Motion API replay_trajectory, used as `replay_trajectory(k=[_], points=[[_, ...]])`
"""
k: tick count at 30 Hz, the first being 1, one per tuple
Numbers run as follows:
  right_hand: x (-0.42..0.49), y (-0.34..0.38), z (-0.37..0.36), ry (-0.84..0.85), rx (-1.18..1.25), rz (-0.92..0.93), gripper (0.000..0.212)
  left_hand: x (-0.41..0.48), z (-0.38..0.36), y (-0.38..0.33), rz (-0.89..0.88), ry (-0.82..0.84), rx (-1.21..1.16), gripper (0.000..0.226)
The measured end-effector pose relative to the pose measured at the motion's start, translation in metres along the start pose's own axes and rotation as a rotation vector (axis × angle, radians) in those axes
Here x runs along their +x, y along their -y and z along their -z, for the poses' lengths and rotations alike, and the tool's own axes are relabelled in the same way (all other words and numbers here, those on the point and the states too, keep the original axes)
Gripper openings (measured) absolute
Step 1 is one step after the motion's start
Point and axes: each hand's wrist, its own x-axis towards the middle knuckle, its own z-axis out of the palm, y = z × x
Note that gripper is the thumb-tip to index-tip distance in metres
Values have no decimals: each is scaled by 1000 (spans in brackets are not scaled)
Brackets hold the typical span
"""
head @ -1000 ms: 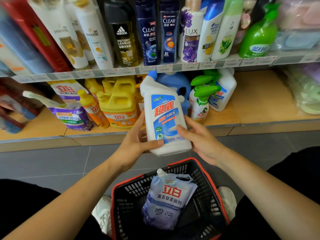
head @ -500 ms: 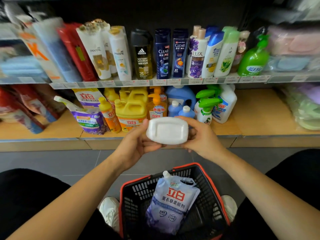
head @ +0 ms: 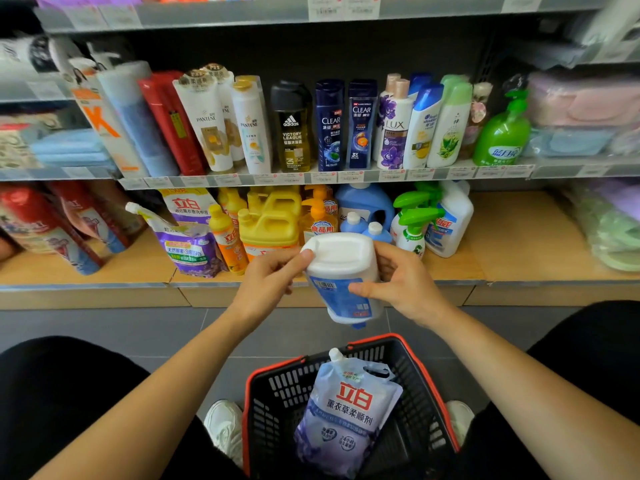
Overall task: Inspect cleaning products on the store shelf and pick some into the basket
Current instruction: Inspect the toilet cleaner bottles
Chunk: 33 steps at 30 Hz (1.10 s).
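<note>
White bottle [head: 341, 271] hangs upside down, long axis 12 to 6 o'clock, cap toward the basket [head: 273, 396] below. Left hand [head: 266, 289] grips at its 9 o'clock, right hand [head: 405, 289] at 3, fingers curled round it.

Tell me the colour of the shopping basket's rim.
Red rim, on the black mesh shopping basket; the head view shows it best.
</note>
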Motion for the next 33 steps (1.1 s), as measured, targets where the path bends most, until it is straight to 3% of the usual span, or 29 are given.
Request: replay_trajectory(k=[1,4,6,14,21,27,33], points=[[1,-2,0,-5,-7,0,62,-1,0,0,-96,-18,55,24],[2,-8,0,-18,-25,1,63,-6,-3,3,-297,44,171,45],[3,-10,0,-23,-49,6,61,-9,-10,4,-376,72,264,48],[4,-17,-2,-57,-76,4,64,-14,-20,5,-466,60,339,37],[2,-18,-3,-77,-106,-17,65,-15,-23,2,-630,-161,361,20],[-3,-11,-11,-60,-104,-6,62,-11,-35,-7,-602,101,424,40],[-5,-15,-15,-24,-153,3,67,-4,-33,-2,-415,21,197,27]])
